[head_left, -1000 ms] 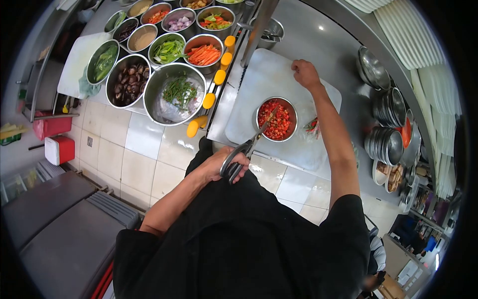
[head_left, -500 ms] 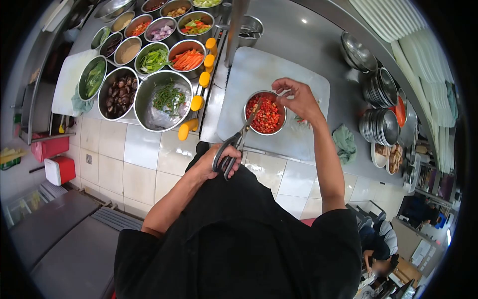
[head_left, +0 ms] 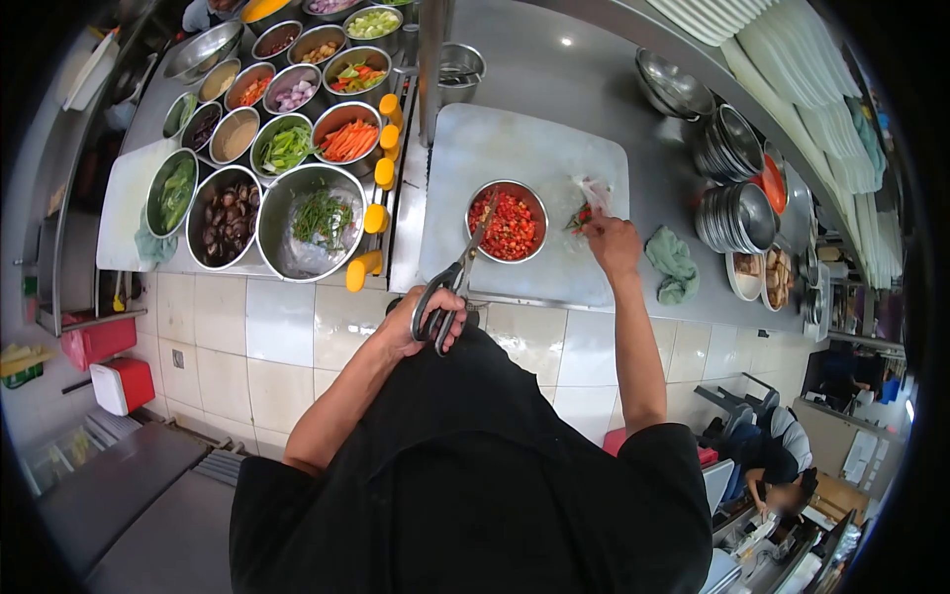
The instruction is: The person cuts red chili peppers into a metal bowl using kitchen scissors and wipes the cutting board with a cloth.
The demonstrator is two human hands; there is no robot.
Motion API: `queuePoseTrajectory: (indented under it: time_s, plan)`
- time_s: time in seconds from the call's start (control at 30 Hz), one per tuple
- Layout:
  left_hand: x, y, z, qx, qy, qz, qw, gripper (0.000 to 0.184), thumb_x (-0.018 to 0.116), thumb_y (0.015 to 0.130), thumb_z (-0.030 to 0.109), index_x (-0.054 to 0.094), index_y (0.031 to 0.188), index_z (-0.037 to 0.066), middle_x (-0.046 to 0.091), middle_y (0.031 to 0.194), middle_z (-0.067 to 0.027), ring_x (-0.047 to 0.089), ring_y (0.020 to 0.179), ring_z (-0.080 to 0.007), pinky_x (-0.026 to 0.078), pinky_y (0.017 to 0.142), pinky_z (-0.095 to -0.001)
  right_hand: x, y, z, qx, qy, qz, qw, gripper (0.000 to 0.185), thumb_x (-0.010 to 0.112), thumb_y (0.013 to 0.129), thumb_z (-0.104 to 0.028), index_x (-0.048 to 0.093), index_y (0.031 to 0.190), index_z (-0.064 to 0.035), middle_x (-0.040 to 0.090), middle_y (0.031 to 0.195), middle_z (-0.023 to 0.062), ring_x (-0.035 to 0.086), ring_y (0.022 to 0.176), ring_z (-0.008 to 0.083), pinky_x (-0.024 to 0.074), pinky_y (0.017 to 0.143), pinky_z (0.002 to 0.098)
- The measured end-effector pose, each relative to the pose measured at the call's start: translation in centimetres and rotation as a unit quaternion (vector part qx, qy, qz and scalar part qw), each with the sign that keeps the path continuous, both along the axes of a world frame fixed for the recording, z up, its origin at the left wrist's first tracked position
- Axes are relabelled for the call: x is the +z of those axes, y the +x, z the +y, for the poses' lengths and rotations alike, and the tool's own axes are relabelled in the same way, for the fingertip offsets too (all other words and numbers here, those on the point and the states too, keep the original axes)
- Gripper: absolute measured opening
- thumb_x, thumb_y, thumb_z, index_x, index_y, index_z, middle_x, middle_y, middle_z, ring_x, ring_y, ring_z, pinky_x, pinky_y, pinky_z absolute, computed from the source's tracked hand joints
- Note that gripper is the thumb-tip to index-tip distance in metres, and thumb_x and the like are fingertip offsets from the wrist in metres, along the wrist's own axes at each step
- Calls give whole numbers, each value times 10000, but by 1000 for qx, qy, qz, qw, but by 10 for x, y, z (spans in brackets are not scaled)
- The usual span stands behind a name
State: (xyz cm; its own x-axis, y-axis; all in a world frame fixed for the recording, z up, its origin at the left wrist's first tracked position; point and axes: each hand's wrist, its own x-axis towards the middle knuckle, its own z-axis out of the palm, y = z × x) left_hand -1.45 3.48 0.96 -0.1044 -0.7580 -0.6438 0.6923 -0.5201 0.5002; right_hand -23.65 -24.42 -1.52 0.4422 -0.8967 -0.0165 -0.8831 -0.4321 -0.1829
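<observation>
My left hand (head_left: 427,325) is closed around the black handles of a pair of scissors (head_left: 457,265). The blades reach over the rim of a steel bowl (head_left: 543,234), with their tips above chopped red chillies (head_left: 509,230). To the right of the bowl, my right hand (head_left: 616,246) is bent down over a clear plastic bag (head_left: 592,190) with red and green bits beside it. Its fingertips are pinched together at the bag; what lies between them is hidden. Bowl and bag rest on a white cutting board (head_left: 485,134).
Left of the board stand steel bowls of cut vegetables, including carrots (head_left: 348,142), mushrooms (head_left: 228,220) and green herbs (head_left: 322,220). Yellow-capped bottles (head_left: 376,219) line the counter gap. A green cloth (head_left: 673,265) and stacked metal bowls (head_left: 737,220) lie right. Another person (head_left: 767,475) is at lower right.
My right hand has moved from above the chilli bowl to the plastic bag on the right, uncovering the bowl's right side. My left hand still holds the scissors at the bowl.
</observation>
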Motion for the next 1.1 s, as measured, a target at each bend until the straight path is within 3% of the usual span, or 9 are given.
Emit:
queuePoseTrajectory:
  time_s: [0.33,0.47,0.73,0.97,1.1]
  plan:
    - [-2,3,-1,-1,-19,0,1000,269,649,779,268,600,807,5,592,643,-94,568,478,-180,479,433,-294,-18,13,12,-130,14,-28,991,250,751,677,-361,715,791,-142,687,781,113,662,783,317,520,688,436]
    - [7,2,0,-7,-21,-22,1000,256,604,796,281,592,765,27,577,615,-84,549,482,-178,465,445,-285,-10,9,16,-137,12,-36,990,238,733,697,-325,715,794,-108,688,780,120,666,773,313,519,693,421]
    - [-1,3,3,-5,-11,-9,1000,264,642,783,276,595,792,16,582,632,-88,558,479,-179,475,444,-293,26,-11,46,-164,33,-130,977,132,671,769,-199,715,824,-87,691,778,116,659,745,310,500,678,394]
    - [1,3,1,2,-17,-7,1000,268,646,784,263,592,836,6,591,673,-93,567,487,-180,483,441,-299,-6,-30,60,-148,76,-203,965,169,694,753,-172,701,867,-48,696,780,94,665,740,273,504,689,360]
    - [5,3,-1,-12,-13,-22,1000,252,595,804,267,580,770,18,570,617,-91,547,481,-186,464,441,-299,-23,-29,57,-186,114,-224,950,200,715,744,-204,698,869,-49,697,785,93,667,740,260,505,702,360]
